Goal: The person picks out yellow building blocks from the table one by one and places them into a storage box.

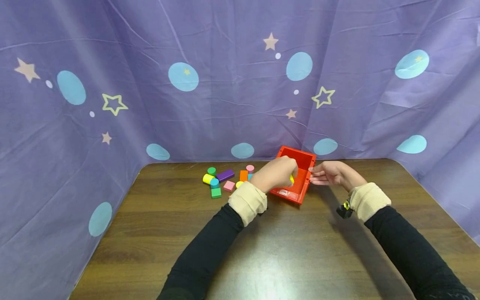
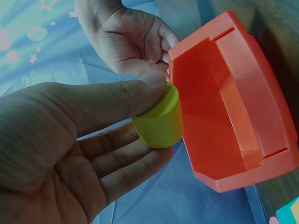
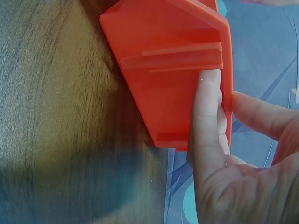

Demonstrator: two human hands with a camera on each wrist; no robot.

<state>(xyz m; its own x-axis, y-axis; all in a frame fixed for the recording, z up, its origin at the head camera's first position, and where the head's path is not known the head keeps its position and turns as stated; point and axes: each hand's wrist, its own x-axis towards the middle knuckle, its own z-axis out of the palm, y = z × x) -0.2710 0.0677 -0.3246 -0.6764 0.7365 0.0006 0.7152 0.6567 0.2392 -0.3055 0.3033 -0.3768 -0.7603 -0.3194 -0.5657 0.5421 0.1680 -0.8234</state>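
My left hand pinches a yellow cylinder block between thumb and fingertips, just at the mouth of a red plastic bin. In the head view this hand hides most of the block. On the bin's other side, my right hand grips the rim: its fingers lie along the outer wall while the thumb touches the top edge. The bin's open top shows a bare red inner wall in the left wrist view.
Left of the bin lie several coloured blocks, among them a purple bar, a green square block, a pink block and a yellow cylinder. A purple patterned curtain hangs behind the wooden table.
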